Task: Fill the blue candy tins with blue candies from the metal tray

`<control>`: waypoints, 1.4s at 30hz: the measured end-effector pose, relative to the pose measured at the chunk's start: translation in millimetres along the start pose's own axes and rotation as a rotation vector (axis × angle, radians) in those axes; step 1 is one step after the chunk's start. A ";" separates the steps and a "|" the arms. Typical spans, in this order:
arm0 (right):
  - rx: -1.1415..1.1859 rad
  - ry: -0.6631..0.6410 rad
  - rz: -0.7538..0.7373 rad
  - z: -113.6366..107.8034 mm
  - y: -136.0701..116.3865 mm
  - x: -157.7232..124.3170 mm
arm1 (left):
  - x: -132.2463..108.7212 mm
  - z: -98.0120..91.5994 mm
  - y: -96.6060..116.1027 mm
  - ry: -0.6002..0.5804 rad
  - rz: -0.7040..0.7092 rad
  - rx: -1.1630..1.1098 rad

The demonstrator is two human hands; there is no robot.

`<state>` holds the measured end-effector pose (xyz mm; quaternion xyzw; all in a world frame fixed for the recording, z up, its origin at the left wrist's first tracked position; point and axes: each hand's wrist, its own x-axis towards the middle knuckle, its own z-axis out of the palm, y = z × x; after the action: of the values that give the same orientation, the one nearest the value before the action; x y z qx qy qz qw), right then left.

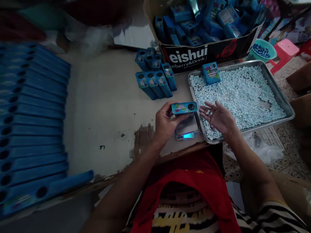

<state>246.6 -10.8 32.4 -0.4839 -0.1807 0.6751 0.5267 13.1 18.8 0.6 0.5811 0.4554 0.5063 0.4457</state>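
Note:
In the head view my left hand [166,121] grips a blue candy box [182,108] by its end and sides, with a round dark hole in the side facing up. The box is just above a small digital scale [186,127] whose display glows blue; whether they touch I cannot tell. My right hand [218,118] is palm up with fingers spread, a few small pale candies [209,112] lying on the fingers. It is over the near left part of a metal tray [245,129] of pale blue and white candies [243,84].
Another blue box [211,73] lies on the candies. Several boxes [153,82] stand left of the tray, and long rows of blue boxes [36,106] fill the table's left side. Behind is a cardboard carton [211,51] heaped with boxes. A green bowl [264,51] sits by a pink stool [286,48].

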 end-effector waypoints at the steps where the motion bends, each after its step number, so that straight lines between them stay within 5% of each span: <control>1: -0.178 0.006 -0.130 -5.5 -1.9 -0.4 | -5.8 -1.9 -4.3 0.000 -0.040 -0.026; 5: -0.960 0.161 -0.718 -35.8 -13.7 -1.7 | -25.7 -3.5 -16.1 -0.040 -0.146 -0.085; 10: -1.317 0.137 -0.782 -65.3 -29.5 -13.6 | -32.3 -15.2 -2.8 -0.059 -0.101 -0.107; 14: -1.042 0.163 -0.623 -56.9 -27.7 -24.3 | -30.6 -31.3 15.0 -0.087 -0.078 -0.026; 19: -0.596 0.056 -0.387 -19.8 -8.5 -24.7 | -33.1 -34.1 20.8 -0.060 0.049 0.104; 26: -0.542 -0.019 -0.299 1.7 -7.7 -27.9 | -39.0 -32.2 9.3 0.001 0.168 0.220; 33: -0.483 0.058 -0.282 -7.9 -12.4 -26.1 | -39.8 -25.0 3.2 -0.007 0.102 0.250; 42: -0.516 -0.001 -0.191 -11.5 -5.9 -32.8 | -33.7 -18.1 0.9 -0.069 -0.041 0.162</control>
<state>258.7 -40.6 46.7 -0.5825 -0.3917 0.5541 0.4474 -7.3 -13.4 -3.0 0.6227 0.4911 0.4383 0.4229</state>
